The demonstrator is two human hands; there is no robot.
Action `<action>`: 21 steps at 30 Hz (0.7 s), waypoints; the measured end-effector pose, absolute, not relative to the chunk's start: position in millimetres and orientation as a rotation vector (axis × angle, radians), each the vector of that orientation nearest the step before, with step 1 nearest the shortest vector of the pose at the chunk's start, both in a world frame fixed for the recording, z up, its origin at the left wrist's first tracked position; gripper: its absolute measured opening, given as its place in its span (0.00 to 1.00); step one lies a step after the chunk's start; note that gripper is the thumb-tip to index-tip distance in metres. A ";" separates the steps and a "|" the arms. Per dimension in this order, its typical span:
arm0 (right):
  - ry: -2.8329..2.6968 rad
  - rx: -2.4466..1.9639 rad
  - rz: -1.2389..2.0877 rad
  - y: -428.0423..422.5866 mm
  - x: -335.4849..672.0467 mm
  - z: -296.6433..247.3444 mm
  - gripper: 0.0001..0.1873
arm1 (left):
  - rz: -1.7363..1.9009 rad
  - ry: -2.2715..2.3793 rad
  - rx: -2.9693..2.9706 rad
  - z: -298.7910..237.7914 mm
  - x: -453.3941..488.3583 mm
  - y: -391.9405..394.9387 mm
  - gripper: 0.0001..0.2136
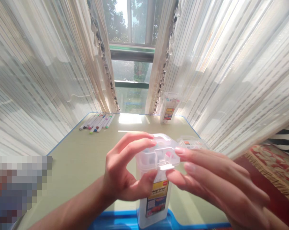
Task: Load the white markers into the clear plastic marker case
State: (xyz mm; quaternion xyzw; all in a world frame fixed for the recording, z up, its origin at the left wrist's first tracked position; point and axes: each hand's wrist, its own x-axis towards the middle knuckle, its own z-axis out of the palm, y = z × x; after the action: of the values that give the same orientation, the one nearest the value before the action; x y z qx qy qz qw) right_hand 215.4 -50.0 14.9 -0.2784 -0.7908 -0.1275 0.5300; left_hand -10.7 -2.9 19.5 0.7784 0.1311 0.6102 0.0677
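A tall translucent plastic marker box (156,204) stands upright in front of me at the table's near edge, with a yellow and dark label on its front. Its clear lid (146,161) is down, and pinkish and dark marker ends show faintly through it. My left hand (122,169) grips the lid, fingers over the top and thumb below the front rim. From the right, my right hand (213,182) holds the lid's corner, its fingertips on the side and its thumb just under the white front latch (166,166). Whether the latch is fastened, I cannot tell.
Several loose markers (98,122) lie at the table's far left. Another marker box (169,110) stands at the far right, and a flat clear case (192,143) lies behind my right hand. A blue tray-like edge (111,220) runs along the near side of the pale green table (70,166).
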 end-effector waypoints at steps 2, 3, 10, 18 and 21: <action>-1.758 -0.471 -0.440 -36.0 211.4 23.0 0.33 | 1.861 0.406 2.364 19.4 -10.2 -4.7 0.19; -1.649 -0.474 -0.335 -29.9 207.2 24.8 0.31 | 1.874 0.413 2.373 19.2 -10.0 -5.8 0.19; -1.742 -0.672 0.661 -23.4 182.7 15.2 0.36 | 1.915 0.346 2.413 19.1 -11.3 -8.5 0.21; -1.694 -0.596 0.569 -27.2 173.0 21.4 0.30 | 1.895 0.362 2.329 21.0 -5.1 -14.9 0.18; -1.704 -0.577 0.508 -27.1 172.1 21.8 0.30 | 1.893 0.341 2.307 21.0 -3.3 -18.9 0.18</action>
State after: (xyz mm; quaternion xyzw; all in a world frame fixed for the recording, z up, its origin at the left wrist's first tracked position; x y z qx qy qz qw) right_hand 172.1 -27.1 21.8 -0.2482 -0.7332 0.2187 0.5942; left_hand -3.3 -18.9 21.0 0.7663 0.1132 0.6287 0.0687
